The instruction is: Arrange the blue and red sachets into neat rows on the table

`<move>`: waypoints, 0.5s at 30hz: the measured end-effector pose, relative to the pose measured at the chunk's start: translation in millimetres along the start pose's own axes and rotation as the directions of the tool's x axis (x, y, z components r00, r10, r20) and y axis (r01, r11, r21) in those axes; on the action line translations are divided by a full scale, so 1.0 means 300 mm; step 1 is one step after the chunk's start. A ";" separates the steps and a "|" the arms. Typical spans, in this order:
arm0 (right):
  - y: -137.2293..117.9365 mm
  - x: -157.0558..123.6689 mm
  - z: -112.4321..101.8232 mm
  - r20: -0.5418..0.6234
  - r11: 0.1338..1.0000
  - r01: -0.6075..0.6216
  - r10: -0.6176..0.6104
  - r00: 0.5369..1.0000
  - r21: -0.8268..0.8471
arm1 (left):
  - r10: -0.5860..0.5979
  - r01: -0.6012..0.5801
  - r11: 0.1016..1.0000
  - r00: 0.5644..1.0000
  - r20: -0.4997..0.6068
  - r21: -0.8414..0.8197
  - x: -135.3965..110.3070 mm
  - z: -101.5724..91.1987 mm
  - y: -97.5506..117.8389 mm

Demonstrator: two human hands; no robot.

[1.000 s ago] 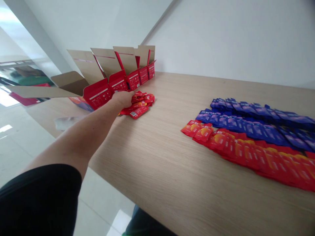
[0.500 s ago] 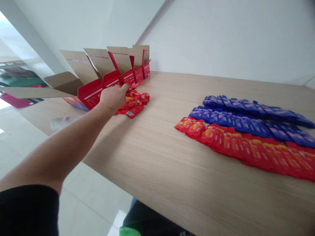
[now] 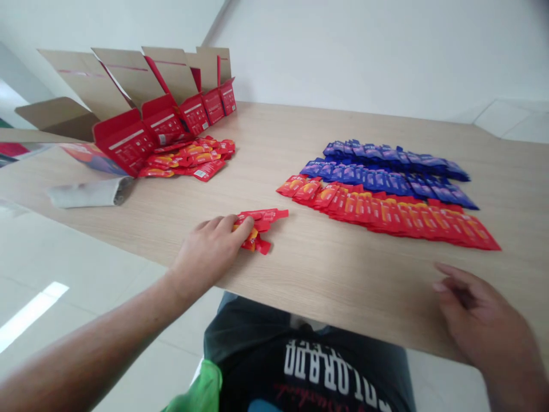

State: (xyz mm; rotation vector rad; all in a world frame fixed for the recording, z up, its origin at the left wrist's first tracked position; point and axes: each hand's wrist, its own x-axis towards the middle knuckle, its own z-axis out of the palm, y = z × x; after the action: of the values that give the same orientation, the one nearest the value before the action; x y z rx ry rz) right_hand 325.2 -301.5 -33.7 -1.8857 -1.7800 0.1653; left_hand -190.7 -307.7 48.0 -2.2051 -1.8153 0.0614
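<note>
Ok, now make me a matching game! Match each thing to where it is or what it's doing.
Things:
1. Left hand
2. Right hand
3. Blue packets
4. Red boxes

Places and states:
A. Lying in rows beside the long red row
B. Standing with flaps open
C. Touching the small red bunch
D. Near the front edge of the table

Right pairs: 1-C, 2-D, 3-A, 4-B
</note>
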 end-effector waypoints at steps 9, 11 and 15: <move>-0.716 0.008 0.236 0.375 0.752 0.212 -0.526 0.764 0.624 | -0.163 0.159 0.986 0.981 0.105 0.045 0.112 -0.050 0.143; -0.764 0.033 0.265 0.389 0.747 0.212 -0.539 0.747 0.630 | -0.165 0.164 0.986 0.979 0.119 0.015 0.114 -0.041 0.131; -0.771 0.046 0.268 0.386 0.764 0.224 -0.528 0.756 0.605 | -0.142 0.143 0.990 0.984 0.104 -0.005 0.085 -0.009 0.089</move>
State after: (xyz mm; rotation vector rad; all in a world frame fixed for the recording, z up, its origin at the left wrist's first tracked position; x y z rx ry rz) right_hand 85.6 -268.0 7.2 -1.0791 -2.1580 1.0120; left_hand -159.3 -288.1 47.7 -2.1094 -2.0294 0.1378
